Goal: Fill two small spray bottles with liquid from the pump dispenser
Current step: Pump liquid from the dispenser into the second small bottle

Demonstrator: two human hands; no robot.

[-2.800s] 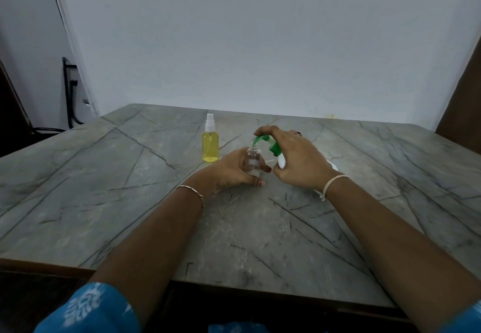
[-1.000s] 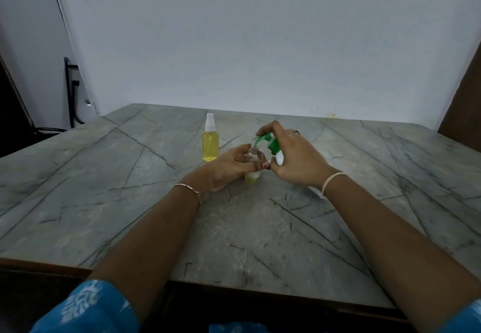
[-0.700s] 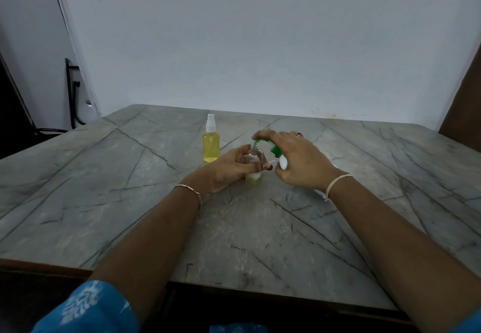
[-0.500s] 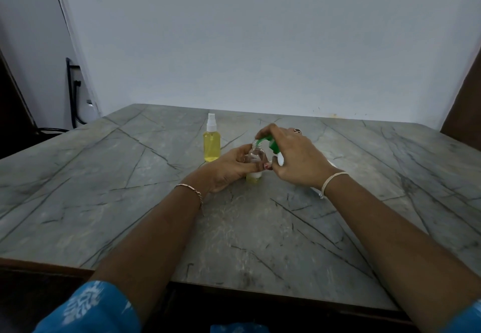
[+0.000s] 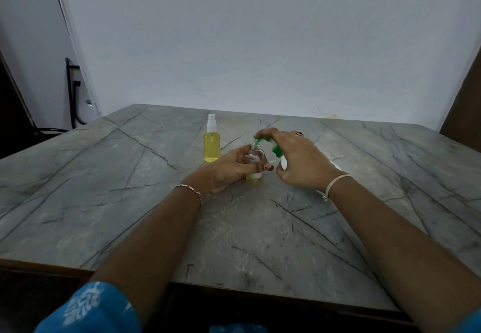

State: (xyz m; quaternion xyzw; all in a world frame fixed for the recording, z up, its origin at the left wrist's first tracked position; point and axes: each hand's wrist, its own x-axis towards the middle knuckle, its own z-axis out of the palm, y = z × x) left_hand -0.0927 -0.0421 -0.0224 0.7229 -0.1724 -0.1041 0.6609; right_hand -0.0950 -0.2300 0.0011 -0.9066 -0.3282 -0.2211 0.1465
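Note:
A small clear spray bottle [image 5: 254, 157] without its cap stands on the grey stone table [image 5: 130, 202], a shallow layer of yellow liquid in its bottom. My left hand [image 5: 229, 168] is wrapped around it. My right hand [image 5: 299, 160] grips the white pump dispenser with a green pump head [image 5: 276, 150], tilted so the green spout sits over the bottle's open neck; the dispenser's body is mostly hidden by the hand. A second spray bottle [image 5: 212, 141], full of yellow liquid and capped with a white sprayer, stands upright just left of my hands.
A thin white piece, perhaps the loose sprayer tube [image 5: 272, 161], lies between my hands. The table's near edge [image 5: 234, 288] runs below my forearms. A white wall stands behind the table, and a dark metal frame [image 5: 71, 93] is at the far left.
My right hand has kept pressing and releasing the pump head over the bottle. Yellow liquid has appeared in the bottom of the clear bottle. The left hand has stayed put.

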